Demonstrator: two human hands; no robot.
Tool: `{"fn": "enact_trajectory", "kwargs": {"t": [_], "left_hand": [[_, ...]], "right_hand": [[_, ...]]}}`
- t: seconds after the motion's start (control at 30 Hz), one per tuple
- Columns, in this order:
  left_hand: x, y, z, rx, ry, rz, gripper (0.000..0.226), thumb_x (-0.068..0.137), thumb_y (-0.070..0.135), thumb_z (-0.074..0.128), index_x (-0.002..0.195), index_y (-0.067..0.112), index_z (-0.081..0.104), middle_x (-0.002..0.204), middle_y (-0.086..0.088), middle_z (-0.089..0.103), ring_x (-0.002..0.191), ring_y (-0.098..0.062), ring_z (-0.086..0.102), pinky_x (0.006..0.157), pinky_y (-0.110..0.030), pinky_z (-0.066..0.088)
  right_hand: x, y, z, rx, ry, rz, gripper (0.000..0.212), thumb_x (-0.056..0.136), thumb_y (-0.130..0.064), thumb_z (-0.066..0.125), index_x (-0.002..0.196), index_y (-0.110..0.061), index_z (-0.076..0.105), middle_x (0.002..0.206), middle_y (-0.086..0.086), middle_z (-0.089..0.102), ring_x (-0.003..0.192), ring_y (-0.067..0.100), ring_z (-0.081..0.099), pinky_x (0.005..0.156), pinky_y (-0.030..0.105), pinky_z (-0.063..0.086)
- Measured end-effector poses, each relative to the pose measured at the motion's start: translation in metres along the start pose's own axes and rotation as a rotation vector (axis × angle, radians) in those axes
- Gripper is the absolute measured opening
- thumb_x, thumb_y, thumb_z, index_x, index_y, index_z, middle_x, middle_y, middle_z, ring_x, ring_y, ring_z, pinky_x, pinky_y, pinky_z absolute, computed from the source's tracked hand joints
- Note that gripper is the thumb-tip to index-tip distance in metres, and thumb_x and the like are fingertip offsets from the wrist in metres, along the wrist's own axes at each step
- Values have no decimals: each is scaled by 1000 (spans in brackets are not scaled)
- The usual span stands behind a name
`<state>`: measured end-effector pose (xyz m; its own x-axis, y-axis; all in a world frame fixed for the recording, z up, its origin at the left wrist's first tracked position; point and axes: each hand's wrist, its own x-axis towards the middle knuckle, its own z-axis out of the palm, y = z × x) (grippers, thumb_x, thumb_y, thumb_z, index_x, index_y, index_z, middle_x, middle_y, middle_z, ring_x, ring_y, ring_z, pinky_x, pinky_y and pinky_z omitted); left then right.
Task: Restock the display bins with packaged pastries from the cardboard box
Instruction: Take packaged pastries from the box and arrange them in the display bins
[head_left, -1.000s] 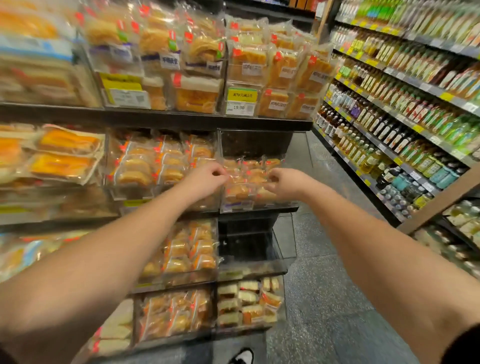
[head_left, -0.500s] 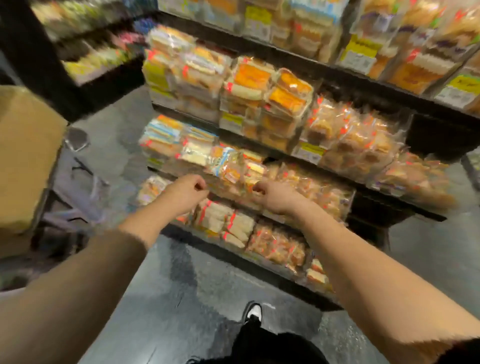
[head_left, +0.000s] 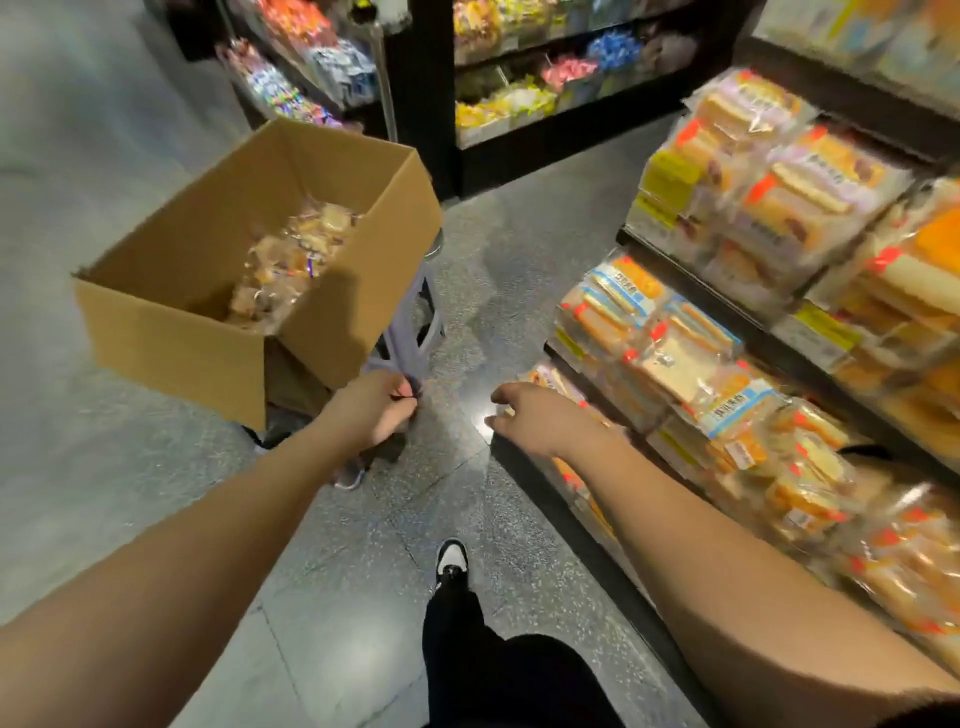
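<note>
Box up and to the left, left hand nearer

Cardboard box with pastries lies diagonally; left hand curled empty, right hand loosely spread.

The open cardboard box sat tilted on a stool to my left, flaps up, a heap of clear-wrapped packaged pastries in its bottom. To my right, the display bins stood tiered and crowded with wrapped cakes
</note>
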<state>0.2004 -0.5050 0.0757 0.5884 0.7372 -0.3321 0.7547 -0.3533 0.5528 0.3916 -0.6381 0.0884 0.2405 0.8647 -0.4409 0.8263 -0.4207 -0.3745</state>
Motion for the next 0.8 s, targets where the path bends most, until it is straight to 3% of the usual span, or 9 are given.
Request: {"fn": "enact_trajectory", "kwargs": {"t": [0.07, 0.17, 0.3, 0.47, 0.53, 0.63, 0.7, 0.8], "left_hand": [[23, -15, -26, 19, 2, -7, 19, 97, 19, 58, 93, 2, 63, 86, -21, 63, 89, -37, 62, 68, -34, 37], [55, -35, -58, -5, 28, -78, 19, 98, 20, 57, 85, 9, 63, 73, -6, 58, 70, -21, 53, 67, -31, 36], [100, -61, -102, -37, 66, -173, 12, 97, 26, 57, 98, 18, 66, 92, 0, 67, 85, -19, 61, 77, -32, 47], [152, -99, -159, -23, 116, -261, 10, 98, 31, 53, 96, 25, 61, 88, 5, 64, 79, -12, 60, 67, -30, 46], [170, -119, -179, -28, 116, -304, 12, 98, 31, 52, 99, 23, 61, 91, 3, 65, 76, -12, 58, 62, -29, 42], [199, -154, -206, -36, 116, -352, 18, 97, 28, 52, 108, 19, 62, 94, 0, 64, 82, -17, 57, 66, -31, 41], [219, -180, -218, -70, 81, -368, 18, 96, 26, 53, 107, 15, 62, 92, -3, 66, 79, -18, 61, 64, -30, 45], [253, -222, -227, -89, -5, -365, 16, 95, 23, 56, 106, 13, 61, 96, -6, 66, 88, -23, 64, 72, -35, 49]], "right_hand": [[41, -15, -10, -14, -11, -35, 51, 100, -38, 51, 144, -13, 49, 147, 10, 51, 130, 29, 51, 105, 38, 43], [96, -38, -31, -30, -43, -65, 48, 100, -37, 51, 142, -13, 51, 144, 11, 53, 127, 30, 53, 103, 41, 45], [165, -69, -59, -51, -52, -100, 41, 100, -34, 51, 134, -11, 56, 132, 13, 60, 118, 31, 57, 97, 42, 49], [239, -115, -86, -30, -53, -135, 37, 102, -30, 50, 133, -11, 53, 133, 13, 57, 115, 31, 58, 97, 47, 49], [266, -134, -92, -23, -26, -145, 41, 102, -31, 48, 139, -15, 49, 141, 8, 52, 118, 28, 56, 96, 41, 49], [305, -159, -97, -44, 5, -131, 46, 102, -32, 46, 145, -17, 45, 148, 3, 46, 123, 23, 53, 93, 32, 44], [328, -175, -100, -61, 15, -101, 45, 101, -31, 46, 143, -17, 47, 144, 3, 48, 120, 24, 54, 94, 33, 47], [360, -197, -98, -88, 62, -65, 39, 98, -27, 49, 135, -15, 56, 135, 5, 56, 116, 25, 56, 95, 35, 48]]}}
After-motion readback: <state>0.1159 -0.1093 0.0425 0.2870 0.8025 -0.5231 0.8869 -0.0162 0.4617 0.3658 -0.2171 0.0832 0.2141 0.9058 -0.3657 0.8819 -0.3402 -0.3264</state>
